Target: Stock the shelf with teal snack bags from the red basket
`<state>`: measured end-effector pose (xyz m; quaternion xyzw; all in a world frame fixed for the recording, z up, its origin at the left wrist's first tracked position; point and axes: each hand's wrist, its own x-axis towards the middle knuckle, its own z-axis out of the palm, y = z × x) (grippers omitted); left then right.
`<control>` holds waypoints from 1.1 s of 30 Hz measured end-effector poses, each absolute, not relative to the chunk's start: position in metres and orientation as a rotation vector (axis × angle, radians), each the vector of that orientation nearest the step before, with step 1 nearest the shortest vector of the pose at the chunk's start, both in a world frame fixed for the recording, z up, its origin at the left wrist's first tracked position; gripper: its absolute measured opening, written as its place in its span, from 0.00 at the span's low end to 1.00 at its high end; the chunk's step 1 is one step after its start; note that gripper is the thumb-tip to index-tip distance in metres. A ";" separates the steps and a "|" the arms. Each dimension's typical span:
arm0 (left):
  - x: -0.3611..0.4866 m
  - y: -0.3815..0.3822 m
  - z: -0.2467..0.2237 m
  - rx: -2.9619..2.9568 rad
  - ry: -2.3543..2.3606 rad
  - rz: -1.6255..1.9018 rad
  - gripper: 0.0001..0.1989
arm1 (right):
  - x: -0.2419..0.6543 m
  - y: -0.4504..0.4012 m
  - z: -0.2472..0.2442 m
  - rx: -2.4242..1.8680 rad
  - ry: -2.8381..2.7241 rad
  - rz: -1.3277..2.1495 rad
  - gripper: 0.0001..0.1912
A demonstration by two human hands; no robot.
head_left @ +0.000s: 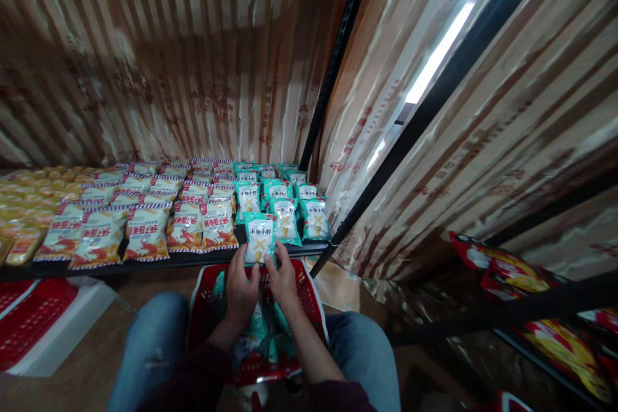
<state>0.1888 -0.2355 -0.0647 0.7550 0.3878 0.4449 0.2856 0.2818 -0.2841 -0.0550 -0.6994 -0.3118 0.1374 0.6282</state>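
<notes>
2 bare hands hold 1 small green-and-white plastic snack packet [261, 239] between them, the left hand [241, 288] at its left side and the right hand [283, 280] at its right, with both thumbs on its lower front. The packet is upright at the front edge of a long black shelf [145, 262]; whether its base rests there is hidden.

Just behind and to the right of it, at least 8 matching green-and-white packets [315, 219] stand in close rows, 2 of them at the front; those farthest back overlap too much to count. Beside them on the left, 5 white-and-orange packets with striped ends [147, 230] form a front row, with more of their kind ranked behind. At the far left lie many yellow-wrapped pieces [24, 244], too crowded to count.

Below the hands, 1 red plastic basket with a pale rim [313, 296] sits between 2 knees in blue jeans [369, 354]. It contains several green packets [259, 325], partly covered by the forearms, so their number is unclear. 1 red perforated container with a white side [29, 315] is at lower left.
</notes>
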 end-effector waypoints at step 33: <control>0.213 -0.204 -0.082 2.492 0.925 1.355 0.21 | 0.292 -0.250 -0.054 -1.918 -1.087 -0.017 0.25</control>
